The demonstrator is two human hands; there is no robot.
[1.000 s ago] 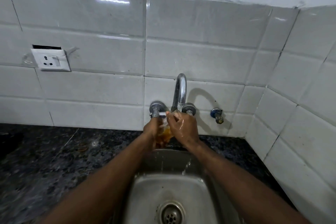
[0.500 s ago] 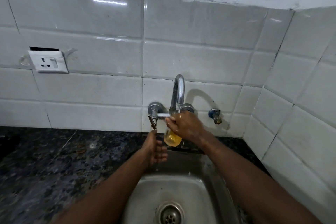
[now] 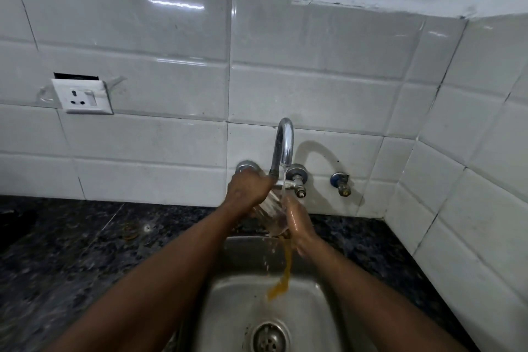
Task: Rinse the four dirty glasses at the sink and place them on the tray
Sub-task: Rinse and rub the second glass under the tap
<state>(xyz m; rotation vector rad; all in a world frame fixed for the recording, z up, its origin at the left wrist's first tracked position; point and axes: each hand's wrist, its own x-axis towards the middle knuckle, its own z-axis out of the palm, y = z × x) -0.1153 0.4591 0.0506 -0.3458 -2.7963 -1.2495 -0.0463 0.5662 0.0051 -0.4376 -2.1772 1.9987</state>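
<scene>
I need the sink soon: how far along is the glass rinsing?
Done: nothing I can confirm; no tray or rinsed glasses are in view. In hand: the right hand tilts a glass under the running tap, orange liquid spilling into the sink; the left hand is up at the tap. Left: finish this rinse and tray it; other glasses unseen.

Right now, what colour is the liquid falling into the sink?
Orange-yellow; the liquid shows best in the head view, streaming below the glass.
</scene>
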